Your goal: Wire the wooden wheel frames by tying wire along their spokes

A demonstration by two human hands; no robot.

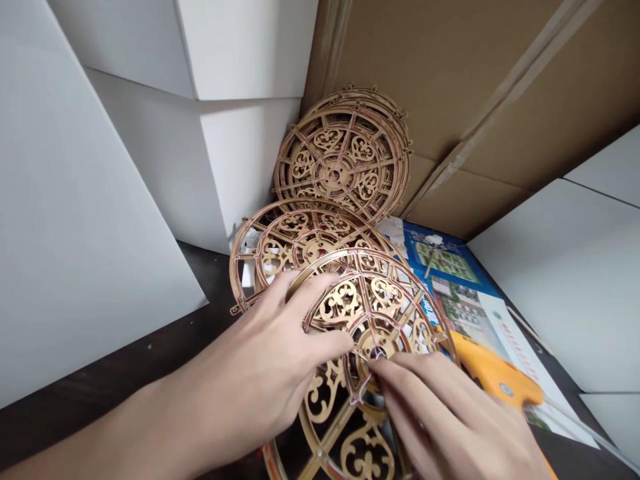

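Note:
A round laser-cut wooden wheel with scrollwork panels and thin red and white wires along its spokes lies tilted in front of me. My left hand grips its left rim, fingers laid over the fretwork. My right hand pinches at the wheel's centre hub, fingertips pressed together there; what they hold is too small to make out. A second similar wheel lies flat just behind it. A stack of more wheels leans upright against the cartons at the back.
White boxes stand at the back left and a white board leans at the left. Brown cardboard rises behind. A blue printed leaflet and an orange tool lie on the dark table to the right.

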